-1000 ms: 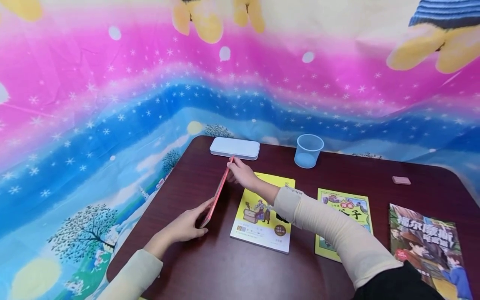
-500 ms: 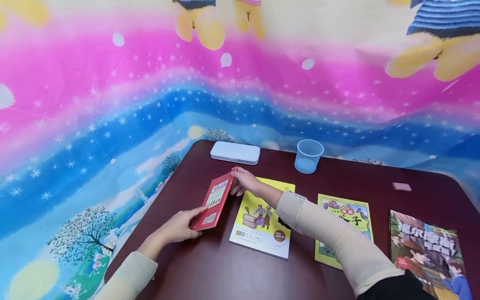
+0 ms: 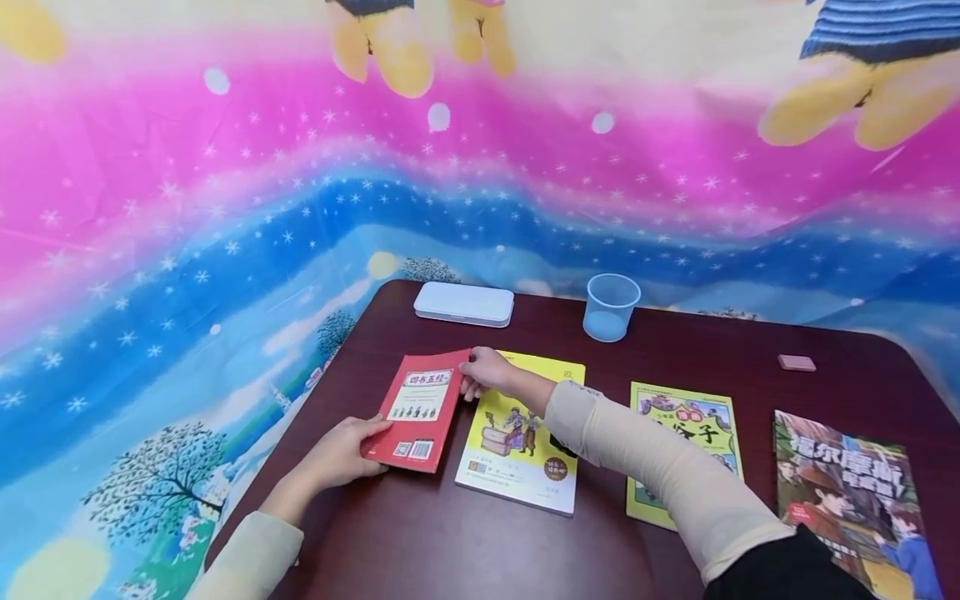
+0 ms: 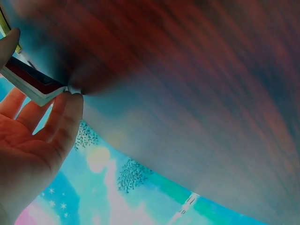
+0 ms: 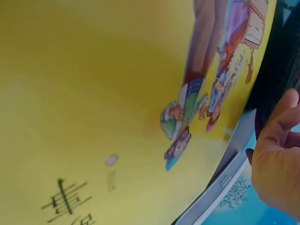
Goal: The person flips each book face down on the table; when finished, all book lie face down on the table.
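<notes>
A red book (image 3: 416,408) with a white label, a QR code and a barcode on its cover lies nearly flat at the left of the table. At its lower left edge, my left hand (image 3: 336,457) grips it, thumb on top and fingers beneath. My right hand (image 3: 491,373) pinches the upper right corner. Just right of it lies a yellow book (image 3: 517,425), partly under my right forearm. In the left wrist view the book's edge (image 4: 37,86) sits between thumb and fingers. The yellow cover (image 5: 103,93) fills most of the right wrist view.
A white tin case (image 3: 463,303) and a clear blue cup (image 3: 611,308) stand at the back of the dark table (image 3: 480,550). To the right lie a yellow-green comic book (image 3: 701,417), a dark-covered book (image 3: 847,492) and a pink eraser (image 3: 797,363).
The red book, held edge-on to the camera a second ago, has tipped down so its cover now faces up. Both hands have kept hold of it and lowered slightly.
</notes>
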Available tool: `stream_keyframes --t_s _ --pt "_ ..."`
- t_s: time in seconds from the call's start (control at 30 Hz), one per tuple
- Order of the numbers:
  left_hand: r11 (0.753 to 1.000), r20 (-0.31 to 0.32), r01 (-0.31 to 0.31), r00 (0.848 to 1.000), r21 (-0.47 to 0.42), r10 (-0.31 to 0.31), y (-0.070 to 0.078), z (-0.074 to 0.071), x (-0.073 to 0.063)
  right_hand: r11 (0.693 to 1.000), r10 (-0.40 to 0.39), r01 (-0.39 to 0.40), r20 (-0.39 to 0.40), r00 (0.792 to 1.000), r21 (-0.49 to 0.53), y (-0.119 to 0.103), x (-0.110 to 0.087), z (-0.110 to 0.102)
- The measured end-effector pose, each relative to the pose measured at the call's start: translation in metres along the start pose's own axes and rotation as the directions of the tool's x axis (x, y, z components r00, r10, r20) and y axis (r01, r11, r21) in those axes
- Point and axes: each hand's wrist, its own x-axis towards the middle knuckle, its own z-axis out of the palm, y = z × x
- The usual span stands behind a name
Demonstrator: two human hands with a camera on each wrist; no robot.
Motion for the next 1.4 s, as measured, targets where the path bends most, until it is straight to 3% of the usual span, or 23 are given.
stream_keyframes --t_s 0.13,0.27,0.4,0.67,0.8,0.9,0.97,1.03,1.2,1.4 --pt "0.999 -0.014 -0.016 1.000 0.035 0.016 0.001 -0.001 0.002 0.991 -0.025 0.010 -0.113 0.993 -0.134 0.003 0.004 0.001" --pt "0.996 -0.035 -0.028 0.999 0.085 0.031 0.003 -0.003 0.006 0.962 -0.022 -0.033 -0.195 0.981 -0.270 0.004 0.010 0.001" --pt "0.991 -0.049 -0.006 0.999 0.134 0.012 0.003 -0.004 0.005 0.922 0.005 -0.089 -0.218 0.976 -0.377 0.001 0.016 0.003" --pt "0.979 -0.050 0.005 0.999 0.203 0.006 0.004 -0.006 0.004 0.860 0.051 -0.169 -0.249 0.967 -0.481 -0.007 0.020 0.007" --pt "0.969 -0.038 -0.009 0.999 0.247 0.019 0.005 -0.007 0.004 0.778 -0.029 -0.126 -0.236 0.971 -0.616 -0.009 0.015 0.013" --pt "0.965 -0.026 -0.014 0.999 0.263 0.021 0.005 -0.008 0.004 0.675 -0.096 -0.084 -0.200 0.975 -0.733 -0.009 0.009 0.018" --pt "0.966 -0.016 -0.014 1.000 0.259 0.018 0.005 -0.008 0.002 0.646 -0.092 -0.080 -0.181 0.979 -0.759 -0.008 0.008 0.020" --pt "0.966 -0.002 -0.010 1.000 0.257 0.011 0.004 -0.007 0.001 0.659 -0.047 -0.099 -0.172 0.984 -0.746 -0.007 0.006 0.021" --pt "0.970 0.033 -0.001 0.999 0.243 -0.007 0.002 -0.006 -0.001 0.740 0.042 -0.152 -0.180 0.983 -0.656 -0.008 0.006 0.019" --pt "0.972 0.047 -0.014 0.999 0.235 0.003 -0.004 -0.008 0.000 0.744 0.042 -0.148 -0.175 0.984 -0.652 -0.010 0.006 0.018"
